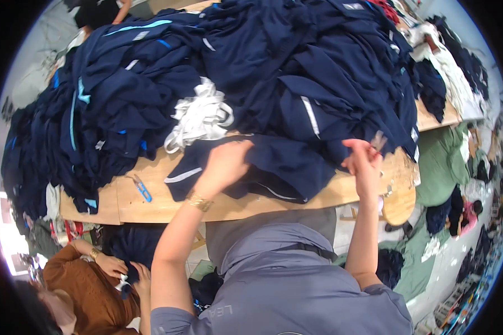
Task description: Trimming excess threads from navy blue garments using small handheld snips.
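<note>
A navy garment (296, 162) with thin white piping lies spread along the front edge of the wooden table. My left hand (227, 162) rests on its left part, fingers curled and closed on the cloth. Just off the garment's right end, my right hand (363, 159) is closed around small thread snips (378, 140), whose blades point up and away. A tangled bundle of white tape (201, 117) sits behind my left hand. The fingertips of my left hand are partly hidden against the cloth.
Large heaps of navy garments (246, 61) cover most of the table (103, 195). A blue-handled cutter (142, 188) lies near the front edge at left. At lower left, a person in a brown top (95, 285) handles dark cloth. Green fabric (444, 167) hangs on the right.
</note>
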Motion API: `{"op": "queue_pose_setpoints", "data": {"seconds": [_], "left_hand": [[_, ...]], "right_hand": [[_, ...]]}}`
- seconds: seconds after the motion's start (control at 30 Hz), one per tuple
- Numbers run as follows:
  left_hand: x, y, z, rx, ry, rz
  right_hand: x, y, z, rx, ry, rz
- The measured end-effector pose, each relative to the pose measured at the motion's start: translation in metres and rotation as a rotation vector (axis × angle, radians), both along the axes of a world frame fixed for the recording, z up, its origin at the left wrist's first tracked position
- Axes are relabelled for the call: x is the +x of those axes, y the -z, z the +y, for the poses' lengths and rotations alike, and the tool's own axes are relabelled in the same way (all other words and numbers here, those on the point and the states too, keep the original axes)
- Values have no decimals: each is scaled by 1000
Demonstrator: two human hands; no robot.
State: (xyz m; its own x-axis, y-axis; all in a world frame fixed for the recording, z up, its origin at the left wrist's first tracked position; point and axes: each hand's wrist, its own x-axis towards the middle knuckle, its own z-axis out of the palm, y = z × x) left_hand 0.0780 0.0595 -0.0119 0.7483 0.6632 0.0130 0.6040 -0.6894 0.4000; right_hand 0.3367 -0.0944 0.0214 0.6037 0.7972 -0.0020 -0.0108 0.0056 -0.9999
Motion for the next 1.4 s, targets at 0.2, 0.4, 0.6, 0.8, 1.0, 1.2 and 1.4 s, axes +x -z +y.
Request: {"op": "queue_pose_setpoints", "data": {"seconds": [0.2,0.4,0.6,0.8,1.0,1.2,1.4], "left_hand": [[-12,3,-7,-66,-50,58],[-8,4,-14,-93,-126,28],[-10,3,-17,-101,-141,11],[-17,6,-23,-112,-192,-32],[-16,3,-22,-171,-188,-16],[-9,-18,-44,37,63,-95],[10,32,-54,121,173,109]], "right_hand": [[-36,34,-11,-252,-381,-381],[-51,46,-9,-111,-548,-860],[-50,48,4,-151,-655,-982],[-16,38,-1,-77,-227,-371],[35,32,-19,224,383,-28],[29,40,-20,266,348,70],[18,52,-9,304,353,67]]}}
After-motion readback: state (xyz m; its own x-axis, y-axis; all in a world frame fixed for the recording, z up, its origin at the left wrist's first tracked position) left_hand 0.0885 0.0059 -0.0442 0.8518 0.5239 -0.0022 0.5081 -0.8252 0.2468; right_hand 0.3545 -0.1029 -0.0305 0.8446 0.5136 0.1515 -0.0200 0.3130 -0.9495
